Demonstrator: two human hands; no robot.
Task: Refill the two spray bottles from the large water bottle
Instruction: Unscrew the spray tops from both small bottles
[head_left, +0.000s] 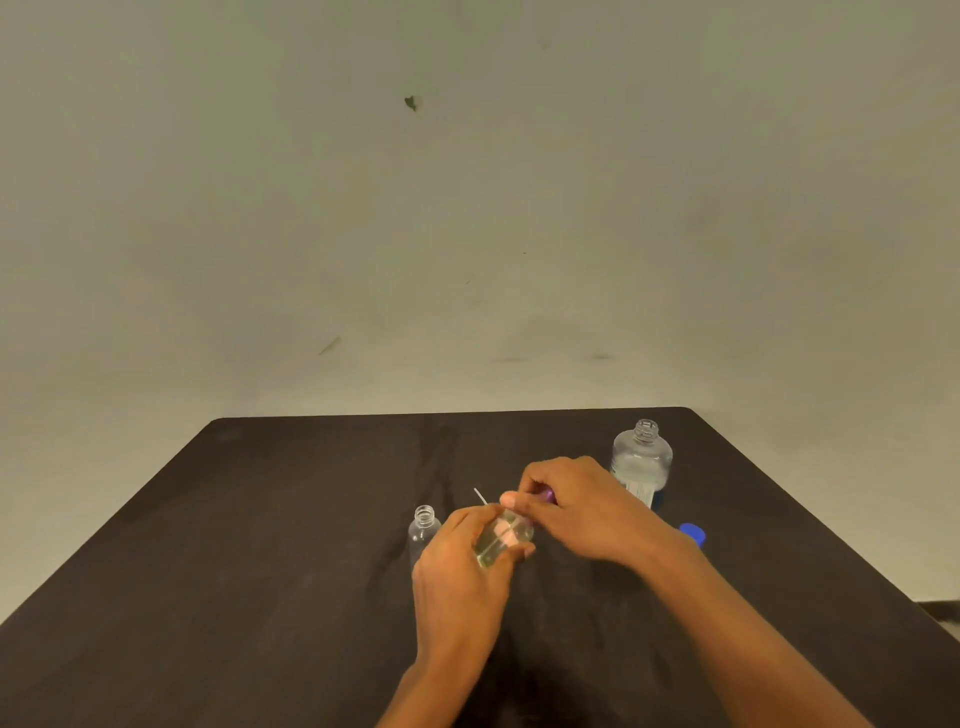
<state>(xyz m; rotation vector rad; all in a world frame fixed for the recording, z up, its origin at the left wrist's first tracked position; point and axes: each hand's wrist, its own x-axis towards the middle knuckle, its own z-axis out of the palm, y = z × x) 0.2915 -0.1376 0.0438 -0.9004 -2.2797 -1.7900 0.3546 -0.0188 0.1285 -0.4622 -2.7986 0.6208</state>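
My left hand (465, 556) grips a small clear spray bottle (501, 538) held tilted above the table, with liquid inside it. My right hand (566, 506) pinches that bottle's purple spray top (545, 493) at its neck. A thin white dip tube (480, 497) pokes out to the left behind my fingers. Another small clear spray bottle (424, 535) stands upright and uncapped just left of my left hand. The large water bottle (641, 460) stands open at the back right, beyond my right hand.
A blue cap (693, 535) lies on the black table (260, 545) beside my right wrist. The table's far edge meets a plain wall, and its right edge runs diagonally down past the cap.
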